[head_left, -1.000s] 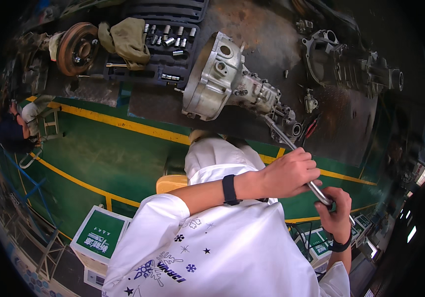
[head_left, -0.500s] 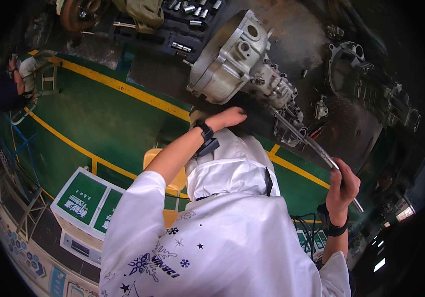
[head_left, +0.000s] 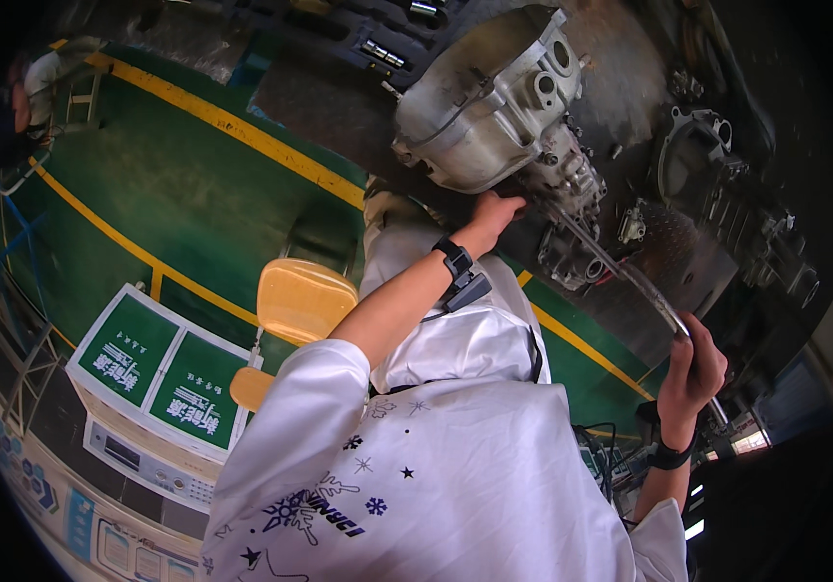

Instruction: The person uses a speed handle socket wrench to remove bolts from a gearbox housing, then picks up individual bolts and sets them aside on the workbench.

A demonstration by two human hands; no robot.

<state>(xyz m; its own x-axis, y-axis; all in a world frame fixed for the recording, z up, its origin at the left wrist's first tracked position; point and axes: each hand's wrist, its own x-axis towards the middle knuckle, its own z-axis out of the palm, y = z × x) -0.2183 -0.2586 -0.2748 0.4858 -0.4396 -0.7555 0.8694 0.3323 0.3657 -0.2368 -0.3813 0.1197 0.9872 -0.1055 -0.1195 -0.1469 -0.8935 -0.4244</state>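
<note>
A large metal gearbox housing [head_left: 475,126] lies on the dark workbench, its wide round end to the left and its narrower, more intricate section to the right. My left hand [head_left: 496,217] is at the near lower edge of the housing, fingers curled and partly hidden; what they hold, if anything, is not visible. My right hand [head_left: 693,367] is closed around the lower part of a long metal bar [head_left: 620,269]. This bar slants up and left to the housing's narrow end, where its tip is hard to make out.
Beyond the housing sits a dark socket case [head_left: 358,34]. A second gearbox casing [head_left: 698,155] and a small metal part [head_left: 632,225] lie to the right. A wooden chair [head_left: 305,296] and a white cabinet [head_left: 160,364] stand left. Another person [head_left: 40,82] is far left.
My left hand has moved right and slightly up to the housing's lower edge. My right hand has shifted a little right and down with the bar. The whole view has shifted.
</note>
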